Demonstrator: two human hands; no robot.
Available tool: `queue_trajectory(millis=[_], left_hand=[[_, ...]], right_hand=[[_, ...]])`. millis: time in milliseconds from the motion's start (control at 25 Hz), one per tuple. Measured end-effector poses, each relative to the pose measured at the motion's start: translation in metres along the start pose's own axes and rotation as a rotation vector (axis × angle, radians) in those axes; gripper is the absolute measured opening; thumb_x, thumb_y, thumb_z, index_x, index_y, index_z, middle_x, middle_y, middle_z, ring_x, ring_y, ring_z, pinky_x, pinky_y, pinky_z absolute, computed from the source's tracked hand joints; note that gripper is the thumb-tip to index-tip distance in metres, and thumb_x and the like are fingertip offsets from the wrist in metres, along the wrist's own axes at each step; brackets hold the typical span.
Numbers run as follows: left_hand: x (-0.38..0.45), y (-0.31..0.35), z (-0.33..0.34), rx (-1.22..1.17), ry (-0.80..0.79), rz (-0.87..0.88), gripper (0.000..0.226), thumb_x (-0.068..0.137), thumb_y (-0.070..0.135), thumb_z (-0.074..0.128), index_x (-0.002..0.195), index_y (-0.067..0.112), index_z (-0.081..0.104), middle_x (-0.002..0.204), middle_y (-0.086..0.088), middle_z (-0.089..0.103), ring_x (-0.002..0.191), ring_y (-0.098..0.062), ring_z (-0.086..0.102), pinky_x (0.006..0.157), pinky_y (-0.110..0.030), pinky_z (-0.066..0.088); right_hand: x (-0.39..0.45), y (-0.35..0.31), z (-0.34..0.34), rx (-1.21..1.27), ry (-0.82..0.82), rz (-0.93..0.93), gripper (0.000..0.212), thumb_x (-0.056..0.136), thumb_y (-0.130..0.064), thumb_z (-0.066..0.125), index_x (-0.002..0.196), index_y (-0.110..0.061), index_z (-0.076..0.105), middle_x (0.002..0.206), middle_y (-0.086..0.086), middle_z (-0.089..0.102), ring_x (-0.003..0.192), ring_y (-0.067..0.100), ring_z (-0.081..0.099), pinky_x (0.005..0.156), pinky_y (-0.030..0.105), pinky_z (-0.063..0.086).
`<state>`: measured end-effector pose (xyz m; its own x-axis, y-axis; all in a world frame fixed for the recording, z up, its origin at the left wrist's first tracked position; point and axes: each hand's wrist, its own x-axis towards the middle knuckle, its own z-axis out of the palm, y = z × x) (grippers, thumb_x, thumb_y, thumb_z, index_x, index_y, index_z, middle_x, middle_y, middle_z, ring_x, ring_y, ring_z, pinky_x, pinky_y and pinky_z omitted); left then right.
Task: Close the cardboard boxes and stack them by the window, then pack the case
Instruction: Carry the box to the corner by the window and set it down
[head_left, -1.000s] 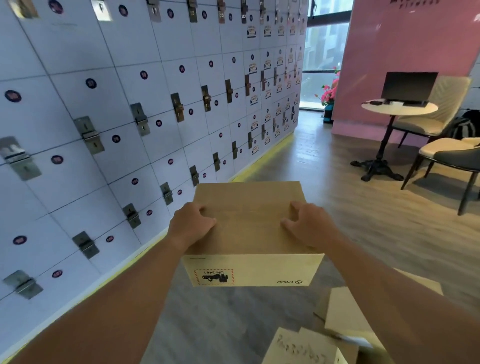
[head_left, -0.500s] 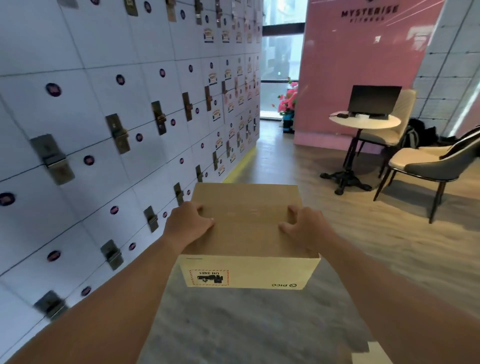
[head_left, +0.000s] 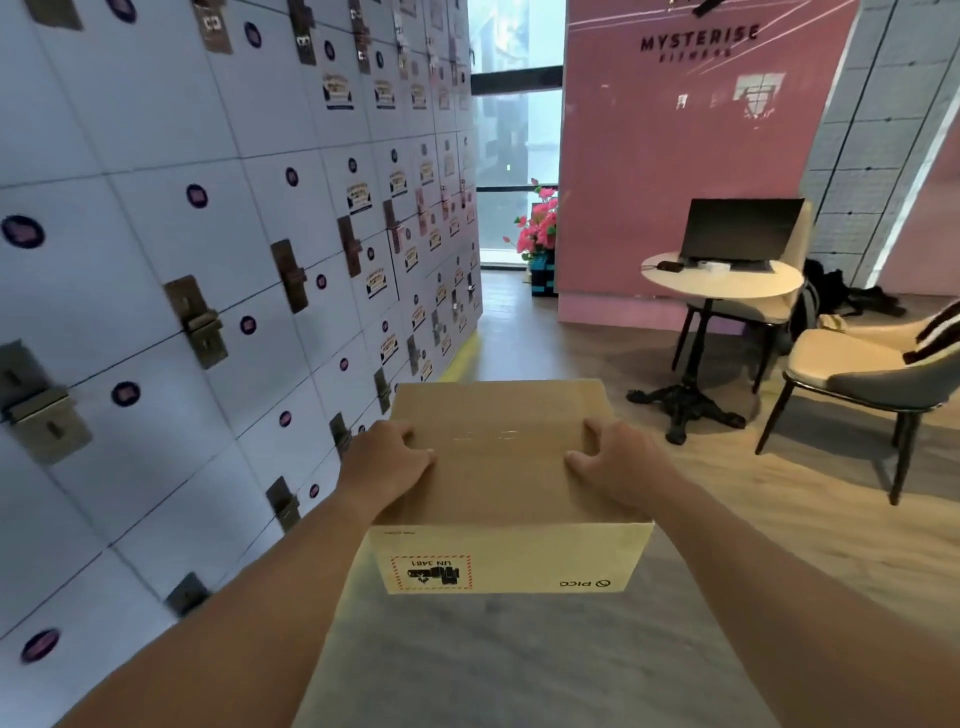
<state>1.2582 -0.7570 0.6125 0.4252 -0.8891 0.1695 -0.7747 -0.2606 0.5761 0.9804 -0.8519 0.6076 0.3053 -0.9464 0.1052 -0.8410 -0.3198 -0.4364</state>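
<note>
Cardboard box (head_left: 498, 457) sits closed in front of you, carried off the floor between your two arms, its top flaps shut with a strip of clear tape running across the seam. What is inside cannot be seen. The near side faces you with a red-bordered label printed upside down and a small logo to its right.

Your left hand (head_left: 387, 462) clasps the box's left top edge, fingers curled over onto the lid. Your right hand (head_left: 615, 465) does the same on the right top edge, thumb on the lid and fingers wrapped down the side. Both hands hold the box firmly, level and square to you.

To your left runs a wall of lockers (head_left: 218, 270), close beside the box. Straight ahead, at the end of the passage, is the window (head_left: 514, 130), well apart from you, with a pot of pink flowers (head_left: 537, 228) on the floor before it. A pink wall (head_left: 691, 150) stands right of the window. On your right a round surface (head_left: 722, 278) carries a laptop (head_left: 740, 228), and a chair (head_left: 862, 374) stands beside it. The wooden floor (head_left: 524, 338) between the lockers and the round surface leads towards the window.
</note>
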Motion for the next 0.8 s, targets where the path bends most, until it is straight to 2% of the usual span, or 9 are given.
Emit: queue_trajectory(millis=[120,200,280,320,400,560,720,800], left_hand=[[0.092,0.02,0.023,-0.004,0.017,0.006,0.032,0.086,0.038,0.071,0.113,0.02,0.069,0.09,0.016,0.056,0.07,0.002,0.047,0.058,-0.018,0.032],[0.161,0.032,0.039,-0.013,0.007,0.015,0.022,0.087,0.038,0.07,0.106,0.029,0.066,0.082,0.022,0.052,0.071,-0.001,0.052,0.058,-0.019,0.034],[0.227,0.041,0.052,-0.011,0.009,0.021,0.017,0.086,0.037,0.07,0.099,0.035,0.058,0.08,0.02,0.052,0.069,-0.003,0.051,0.055,-0.016,0.03],[0.261,0.04,0.061,-0.017,0.013,0.013,0.018,0.086,0.037,0.07,0.101,0.034,0.061,0.084,0.016,0.057,0.067,-0.001,0.048,0.054,-0.015,0.028],[0.337,0.034,0.084,-0.013,0.018,0.002,0.027,0.085,0.036,0.071,0.106,0.021,0.07,0.092,0.006,0.065,0.066,0.004,0.043,0.054,-0.015,0.028],[0.484,0.019,0.125,-0.047,-0.011,0.026,0.034,0.083,0.037,0.072,0.111,0.016,0.07,0.079,0.021,0.049,0.067,0.003,0.045,0.055,-0.016,0.028],[0.638,0.019,0.153,-0.06,-0.068,0.054,0.031,0.083,0.036,0.071,0.108,0.018,0.07,0.071,0.024,0.047,0.066,0.007,0.045,0.054,-0.016,0.03],[0.705,0.026,0.167,-0.073,-0.092,0.059,0.025,0.082,0.038,0.071,0.104,0.026,0.069,0.072,0.025,0.047,0.068,0.004,0.049,0.056,-0.019,0.033]], right_hand=[[0.097,0.013,-0.009,-0.017,0.008,-0.008,0.044,0.088,-0.049,0.062,0.12,-0.019,0.062,0.102,0.006,0.068,0.083,0.023,0.055,0.069,0.032,0.037],[0.169,0.021,-0.012,-0.021,0.014,-0.016,0.039,0.089,-0.048,0.061,0.116,-0.019,0.063,0.098,0.005,0.066,0.089,0.025,0.06,0.07,0.033,0.038],[0.238,0.025,-0.01,-0.037,0.013,-0.024,0.038,0.09,-0.049,0.059,0.114,-0.019,0.063,0.097,0.006,0.065,0.095,0.028,0.062,0.072,0.034,0.04],[0.273,0.028,-0.005,-0.039,0.021,-0.024,0.039,0.091,-0.049,0.059,0.116,-0.02,0.063,0.099,0.007,0.066,0.095,0.028,0.061,0.073,0.034,0.041],[0.347,0.036,0.008,-0.061,0.036,-0.015,0.044,0.09,-0.051,0.058,0.122,-0.02,0.062,0.105,0.009,0.066,0.096,0.029,0.061,0.074,0.034,0.042],[0.488,0.044,0.038,-0.075,0.04,0.017,0.052,0.089,-0.053,0.059,0.128,-0.019,0.061,0.11,0.01,0.067,0.099,0.03,0.061,0.076,0.035,0.044],[0.633,0.044,0.049,-0.058,0.03,0.084,0.055,0.086,-0.055,0.06,0.129,-0.02,0.061,0.113,0.01,0.067,0.101,0.029,0.062,0.076,0.033,0.041],[0.696,0.051,0.049,-0.041,0.028,0.12,0.059,0.085,-0.057,0.061,0.133,-0.023,0.058,0.118,0.009,0.066,0.104,0.029,0.062,0.078,0.033,0.044]])
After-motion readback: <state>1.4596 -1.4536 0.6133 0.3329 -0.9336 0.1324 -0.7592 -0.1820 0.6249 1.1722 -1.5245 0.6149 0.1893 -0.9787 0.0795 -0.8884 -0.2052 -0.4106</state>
